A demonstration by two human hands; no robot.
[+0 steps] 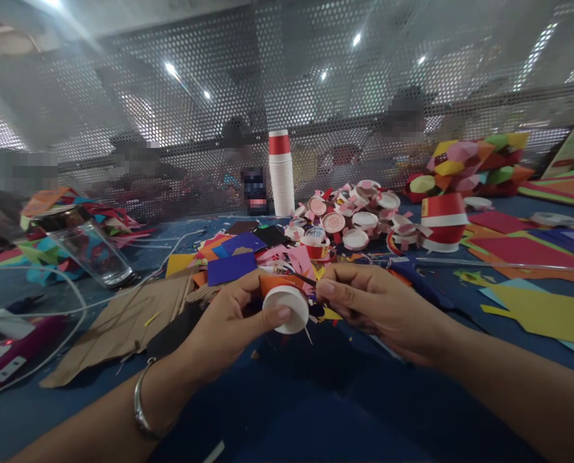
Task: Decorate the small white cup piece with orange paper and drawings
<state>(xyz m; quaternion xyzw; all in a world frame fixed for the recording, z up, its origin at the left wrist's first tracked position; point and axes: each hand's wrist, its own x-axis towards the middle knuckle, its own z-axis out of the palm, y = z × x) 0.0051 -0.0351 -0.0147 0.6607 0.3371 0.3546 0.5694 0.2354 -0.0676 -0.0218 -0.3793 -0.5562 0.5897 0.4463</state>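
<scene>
Perforated metal makes up the big screen [210,83] behind everything, with blurred figures beyond it. Below it spreads the blue tabletop [311,418]. At left lies a torn sheet of cardboard [118,321]; beyond the hands, a loose heap of round cup pieces [334,223] with pink and red tabs. A tall stack of paper cups [283,183] stands upright just beside the heap, and looks likely to topple if an elbow or a sliding piece knocks it.

In front, the left hand [226,318] pinches a white cup base [296,303], thumb pressed on its pale face, fingers behind. The base is up off the table, roughly central, its face towards the wearer. Orange paper [278,283] shows along its upper edge; whether it is fixed there I cannot tell. Thumb and fingers of the right hand [378,299] are closed around a thin dark tool [305,278], its tip near the orange paper. What kind of tool is unclear.

My judgement: too hard a thumb could dent the base, too light a pinch could let it twist, and a slip of the tip could tear the paper or nick the left fingers.
</scene>
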